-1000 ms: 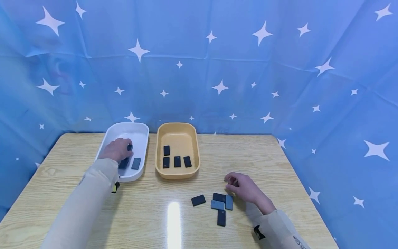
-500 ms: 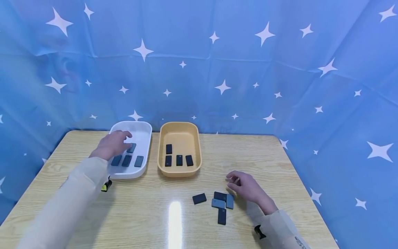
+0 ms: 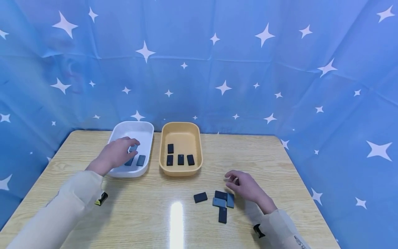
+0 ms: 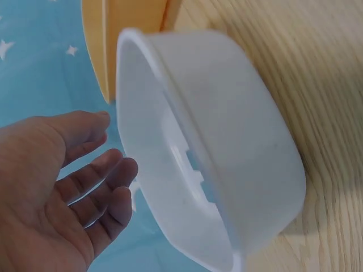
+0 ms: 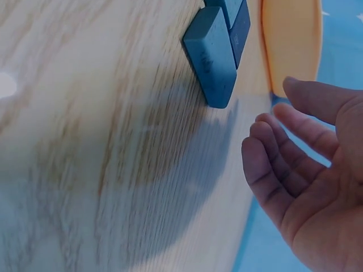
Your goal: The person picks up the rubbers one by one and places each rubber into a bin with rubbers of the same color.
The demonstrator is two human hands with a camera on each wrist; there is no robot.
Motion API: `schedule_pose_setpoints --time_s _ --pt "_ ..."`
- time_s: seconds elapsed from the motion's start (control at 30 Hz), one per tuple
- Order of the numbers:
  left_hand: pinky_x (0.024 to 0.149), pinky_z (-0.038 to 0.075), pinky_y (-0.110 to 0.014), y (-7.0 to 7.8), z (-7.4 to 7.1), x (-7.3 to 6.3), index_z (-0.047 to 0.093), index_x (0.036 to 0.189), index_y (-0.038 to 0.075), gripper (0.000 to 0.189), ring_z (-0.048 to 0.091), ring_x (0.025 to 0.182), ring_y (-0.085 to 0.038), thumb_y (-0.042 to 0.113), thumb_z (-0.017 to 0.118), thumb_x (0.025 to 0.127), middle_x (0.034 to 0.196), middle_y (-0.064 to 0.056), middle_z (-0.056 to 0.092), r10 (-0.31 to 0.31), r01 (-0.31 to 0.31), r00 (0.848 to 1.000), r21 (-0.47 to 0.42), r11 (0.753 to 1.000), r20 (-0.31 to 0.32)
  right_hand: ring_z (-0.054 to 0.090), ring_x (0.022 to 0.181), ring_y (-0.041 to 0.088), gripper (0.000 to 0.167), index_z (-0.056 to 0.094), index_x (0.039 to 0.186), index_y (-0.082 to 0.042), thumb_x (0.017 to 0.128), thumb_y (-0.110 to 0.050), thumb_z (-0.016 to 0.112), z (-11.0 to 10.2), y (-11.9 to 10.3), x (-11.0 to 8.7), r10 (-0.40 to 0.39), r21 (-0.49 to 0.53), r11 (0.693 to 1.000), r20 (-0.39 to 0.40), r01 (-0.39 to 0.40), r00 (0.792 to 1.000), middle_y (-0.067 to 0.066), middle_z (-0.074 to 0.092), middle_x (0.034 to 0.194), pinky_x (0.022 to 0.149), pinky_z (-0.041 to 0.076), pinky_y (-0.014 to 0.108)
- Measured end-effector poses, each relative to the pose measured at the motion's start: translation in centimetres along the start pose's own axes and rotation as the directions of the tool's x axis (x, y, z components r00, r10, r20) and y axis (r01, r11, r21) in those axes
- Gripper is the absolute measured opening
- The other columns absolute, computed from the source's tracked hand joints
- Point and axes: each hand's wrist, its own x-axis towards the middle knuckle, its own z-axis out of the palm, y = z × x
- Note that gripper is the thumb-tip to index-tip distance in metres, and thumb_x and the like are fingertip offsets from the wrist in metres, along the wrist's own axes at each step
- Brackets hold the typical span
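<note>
My left hand (image 3: 115, 155) hovers over the white tray (image 3: 148, 141) with its fingers loosely bent. In the left wrist view nothing lies between the thumb and fingers, beside the tray's rim. Several blue-grey rectangular blocks lie in this tray, one block (image 3: 141, 160) near its right side; the hand partly hides the others. My right hand (image 3: 247, 186) hangs loosely curled above the table, holding nothing. Just left of it is a cluster of blocks: a blue-grey block (image 3: 230, 200), another blue-grey block (image 3: 219, 202), a black block (image 3: 221, 195) and a second black block (image 3: 222, 215).
A yellow tray (image 3: 180, 133) beside the white one holds several black blocks (image 3: 180, 159). One more black block (image 3: 200, 197) lies apart on the wooden table (image 3: 140, 214). Behind the table hangs a blue curtain (image 3: 192, 69) with white stars.
My left hand has come away from a blue-grey block in the white tray, and has risen and drawn back a little. The right hand stays in place. The head view has shifted slightly.
</note>
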Motion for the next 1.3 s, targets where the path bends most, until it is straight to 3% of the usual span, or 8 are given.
schedule_pose_setpoints --time_s 0.17,0.37,0.63,0.73,0.97,1.3 --pt "0.083 0.054 -0.048 1.2 0.0 -0.9 0.065 0.121 0.009 0.032 0.068 0.093 -0.027 0.020 0.067 0.091 0.114 -0.013 0.068 0.064 -0.066 0.996 -0.024 0.998 -0.058 0.060 0.072 0.005 0.024 0.064 0.116 -0.007 0.094 -0.017 0.063 0.2 -0.5 0.2 -0.006 -0.006 1.000 0.003 0.006 1.000 0.003 0.067 0.093 0.064 0.049 0.022" --pt "0.076 0.056 -0.044 2.9 0.4 -2.0 0.067 0.119 0.013 0.029 0.068 0.088 -0.023 0.023 0.067 0.091 0.113 -0.010 0.068 0.088 -0.090 0.994 -0.028 0.996 -0.070 0.060 0.073 0.005 0.025 0.064 0.117 -0.006 0.094 -0.016 0.064 0.6 -1.0 0.4 -0.037 -0.003 0.999 0.014 0.037 0.999 0.004 0.068 0.096 0.065 0.049 0.022" --pt "0.069 0.054 -0.036 4.7 1.3 -3.6 0.069 0.112 0.016 0.022 0.065 0.080 -0.015 0.022 0.067 0.090 0.098 -0.002 0.069 0.180 -0.184 0.979 -0.036 0.982 -0.100 0.058 0.075 0.006 0.023 0.065 0.114 -0.008 0.093 -0.016 0.065 1.5 -1.6 0.8 -0.066 -0.034 0.997 0.038 0.067 0.997 0.001 0.067 0.094 0.067 0.048 0.022" --pt "0.069 0.053 -0.034 5.3 1.8 -4.0 0.069 0.112 0.017 0.021 0.065 0.082 -0.013 0.023 0.067 0.091 0.098 0.000 0.069 0.184 -0.189 0.979 -0.053 0.980 -0.089 0.057 0.075 0.005 0.022 0.065 0.114 -0.009 0.093 -0.017 0.064 1.8 -2.0 0.9 -0.073 -0.048 0.996 0.046 0.075 0.996 -0.001 0.067 0.094 0.068 0.047 0.022" --pt "0.061 0.046 -0.024 6.0 2.9 -5.3 0.069 0.112 0.020 0.023 0.056 0.071 -0.003 0.023 0.070 0.089 0.091 0.005 0.066 0.190 -0.195 0.979 -0.057 0.979 -0.075 0.057 0.079 0.007 0.021 0.066 0.113 -0.010 0.093 -0.018 0.065 2.6 -3.2 1.3 -0.086 -0.075 0.993 0.068 0.091 0.994 -0.004 0.065 0.092 0.070 0.047 0.025" --pt "0.063 0.046 -0.021 6.4 5.0 -6.2 0.069 0.112 0.020 0.024 0.057 0.074 -0.004 0.024 0.071 0.088 0.093 0.006 0.068 0.161 -0.161 0.987 -0.102 0.982 -0.015 0.062 0.090 0.016 0.022 0.068 0.110 -0.011 0.089 -0.018 0.070 3.9 -4.8 1.5 -0.144 -0.154 0.976 0.074 0.154 0.987 -0.001 0.069 0.096 0.081 0.049 0.035"
